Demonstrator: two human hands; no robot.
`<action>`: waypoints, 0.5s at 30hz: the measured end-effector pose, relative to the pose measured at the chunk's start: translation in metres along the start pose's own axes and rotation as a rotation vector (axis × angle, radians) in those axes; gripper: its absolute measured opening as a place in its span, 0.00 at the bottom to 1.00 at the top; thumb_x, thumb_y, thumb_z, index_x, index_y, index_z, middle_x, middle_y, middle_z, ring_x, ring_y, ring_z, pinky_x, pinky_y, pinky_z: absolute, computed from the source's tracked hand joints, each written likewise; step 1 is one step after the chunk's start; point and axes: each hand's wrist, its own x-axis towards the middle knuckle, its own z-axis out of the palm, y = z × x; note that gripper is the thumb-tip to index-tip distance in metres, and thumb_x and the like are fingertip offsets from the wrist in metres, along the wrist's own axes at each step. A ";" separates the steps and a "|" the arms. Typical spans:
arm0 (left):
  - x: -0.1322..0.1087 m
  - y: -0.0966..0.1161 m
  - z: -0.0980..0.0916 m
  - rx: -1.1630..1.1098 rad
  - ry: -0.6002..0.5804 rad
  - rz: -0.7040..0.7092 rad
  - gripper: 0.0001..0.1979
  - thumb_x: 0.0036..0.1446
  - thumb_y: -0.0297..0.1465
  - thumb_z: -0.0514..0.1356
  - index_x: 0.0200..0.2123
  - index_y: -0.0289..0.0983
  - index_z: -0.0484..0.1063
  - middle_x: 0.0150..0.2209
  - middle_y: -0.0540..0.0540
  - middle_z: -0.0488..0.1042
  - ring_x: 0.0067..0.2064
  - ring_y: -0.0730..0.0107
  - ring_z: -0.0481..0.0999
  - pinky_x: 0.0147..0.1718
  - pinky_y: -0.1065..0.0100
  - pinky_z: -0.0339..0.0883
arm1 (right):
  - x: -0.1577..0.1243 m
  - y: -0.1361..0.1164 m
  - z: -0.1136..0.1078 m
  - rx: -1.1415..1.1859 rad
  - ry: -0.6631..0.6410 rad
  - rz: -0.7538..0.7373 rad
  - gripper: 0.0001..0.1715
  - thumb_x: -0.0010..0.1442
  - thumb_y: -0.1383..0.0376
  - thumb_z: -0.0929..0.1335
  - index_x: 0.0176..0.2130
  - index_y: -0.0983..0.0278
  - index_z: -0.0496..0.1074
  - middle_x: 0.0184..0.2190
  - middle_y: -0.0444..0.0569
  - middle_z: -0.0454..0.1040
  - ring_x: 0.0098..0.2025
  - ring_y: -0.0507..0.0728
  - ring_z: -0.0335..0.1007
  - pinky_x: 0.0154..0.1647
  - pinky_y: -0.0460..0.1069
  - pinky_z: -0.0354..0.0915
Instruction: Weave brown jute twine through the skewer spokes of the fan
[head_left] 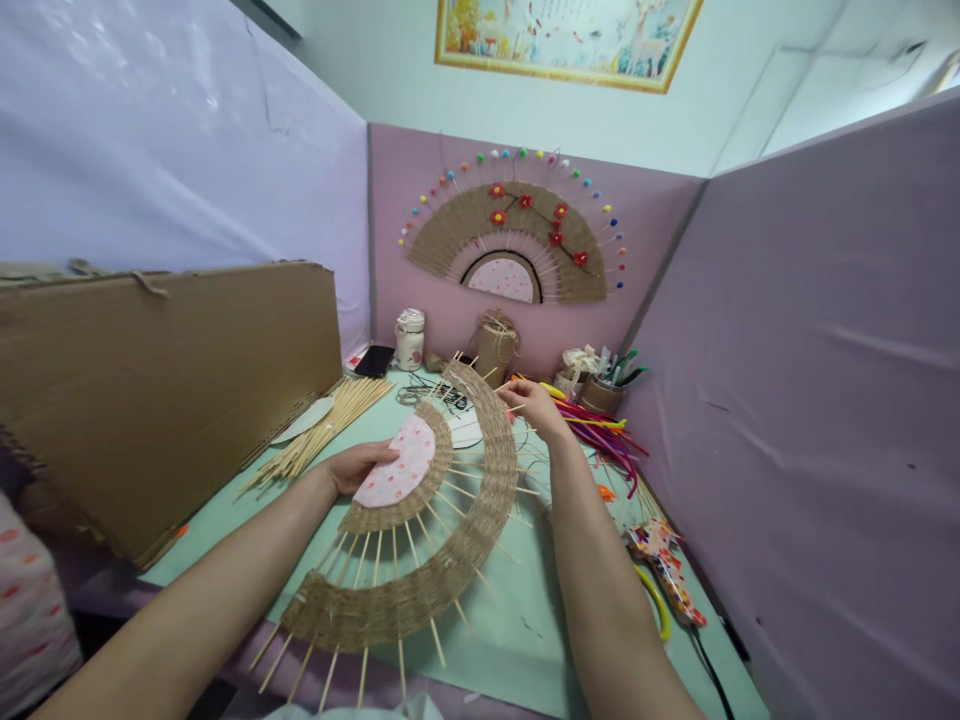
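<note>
A half-round woven twine fan (420,590) on thin wooden sticks is held tilted over the table. Its inner part is a pink dotted half-disc (401,465) with a narrow woven band around it. My left hand (360,465) grips this half-disc, thumb on top and the other fingers hidden beneath. At the fan's upper right edge, by the stick ends, my right hand (529,402) has its fingertips pinched together. What lies between them, perhaps a stick end or twine, is too small to make out.
Bundled wooden sticks (330,425) lie left, beside a large cardboard sheet (172,390). Behind are a white bottle (409,340) and a twine-wrapped jar (495,345). Colourful pipe cleaners (600,425) and a patterned glue gun (667,570) lie right. A finished fan (517,215) hangs behind.
</note>
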 end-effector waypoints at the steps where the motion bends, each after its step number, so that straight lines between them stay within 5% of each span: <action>1: 0.000 0.001 0.001 0.010 -0.001 -0.003 0.36 0.46 0.26 0.65 0.59 0.32 0.57 0.37 0.38 0.79 0.35 0.61 0.79 0.33 0.66 0.70 | -0.001 -0.002 -0.001 -0.019 0.006 -0.018 0.15 0.46 0.55 0.69 0.28 0.65 0.69 0.22 0.42 0.68 0.22 0.48 0.56 0.24 0.44 0.52; 8: -0.001 0.002 0.006 0.029 0.012 -0.018 0.35 0.44 0.27 0.67 0.56 0.32 0.61 0.37 0.39 0.79 0.34 0.63 0.79 0.33 0.67 0.71 | -0.003 -0.014 -0.008 -0.260 0.159 -0.167 0.12 0.48 0.58 0.67 0.27 0.65 0.71 0.23 0.45 0.71 0.26 0.51 0.61 0.28 0.46 0.56; 15: -0.002 0.001 0.005 0.071 0.001 -0.095 0.31 0.45 0.27 0.67 0.54 0.31 0.65 0.38 0.38 0.79 0.33 0.62 0.79 0.32 0.68 0.71 | -0.013 -0.025 -0.012 -0.327 0.174 -0.209 0.13 0.48 0.56 0.68 0.26 0.64 0.70 0.20 0.44 0.69 0.24 0.51 0.57 0.26 0.46 0.55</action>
